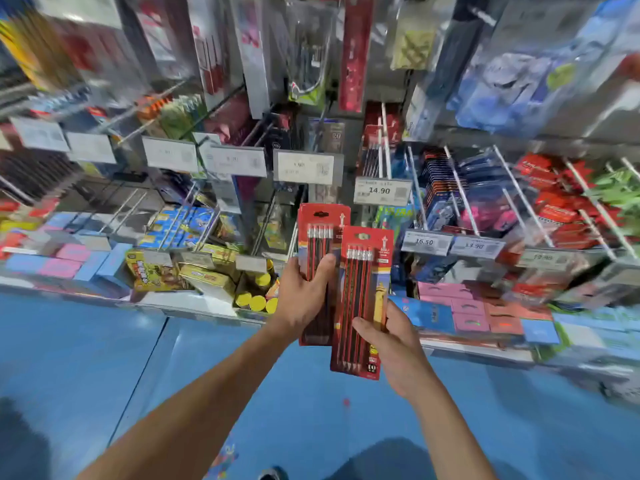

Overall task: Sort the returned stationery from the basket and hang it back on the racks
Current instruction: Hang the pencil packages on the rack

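- The racks (460, 188) are filling the whole wall in front of the person — rows of metal pegs crowded with packets, much of it blurred. The basket is not showing anywhere.
- The shelf (194, 308) under the pegs is carrying boxed goods, well below where the hanging needs to happen.
- The front pencil pack (363, 292) is being held upright just short of the racks and is overlapping the lower right edge of the rear pencil pack (320, 230).
- The left hand (304, 299) is gripping the rear pack at its middle, thumb lying across the face. The right hand (391, 344) is gripping the front pack low down, thumb in front and fingers behind.
- The peg (385, 147) above the 14.90 price tag (381, 191) seems to be carrying similar red packs, so that is probably their home.
- The hang slot (321, 214) at the top of each card is the part that matters — I would be feeding one pack at a time, keeping the card square, meeting the peg tip with the slot, then sliding it fully back before releasing.
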The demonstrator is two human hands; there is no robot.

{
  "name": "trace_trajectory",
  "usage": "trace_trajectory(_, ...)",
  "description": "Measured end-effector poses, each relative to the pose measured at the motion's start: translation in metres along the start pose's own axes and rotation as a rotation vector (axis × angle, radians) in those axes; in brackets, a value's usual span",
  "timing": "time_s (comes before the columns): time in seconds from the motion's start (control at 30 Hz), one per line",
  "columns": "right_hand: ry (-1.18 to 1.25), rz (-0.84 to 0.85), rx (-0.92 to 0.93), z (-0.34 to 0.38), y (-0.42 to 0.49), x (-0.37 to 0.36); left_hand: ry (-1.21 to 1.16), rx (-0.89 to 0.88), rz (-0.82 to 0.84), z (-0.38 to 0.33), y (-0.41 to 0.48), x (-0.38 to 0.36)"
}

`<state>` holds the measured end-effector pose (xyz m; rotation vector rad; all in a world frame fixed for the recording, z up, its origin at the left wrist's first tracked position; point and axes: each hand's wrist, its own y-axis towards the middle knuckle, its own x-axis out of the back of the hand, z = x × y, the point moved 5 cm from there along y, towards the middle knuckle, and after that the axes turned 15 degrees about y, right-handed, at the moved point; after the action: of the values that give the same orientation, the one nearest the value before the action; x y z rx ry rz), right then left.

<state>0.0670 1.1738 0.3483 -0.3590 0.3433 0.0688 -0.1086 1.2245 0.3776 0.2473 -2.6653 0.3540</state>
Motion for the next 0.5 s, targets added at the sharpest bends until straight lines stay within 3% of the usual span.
trace_trajectory(0.27, -0.181, -0.013, 0.514, -0.055, 0.09, 0.03, -0.146, -0.27, -0.119, 0.072, 0.085, -0.06)
trace_trajectory(0.5, -0.142, 0.049, 0.757, -0.043, 0.135, 0.036, -0.204, -0.47, -0.162, 0.069, 0.124, -0.07)
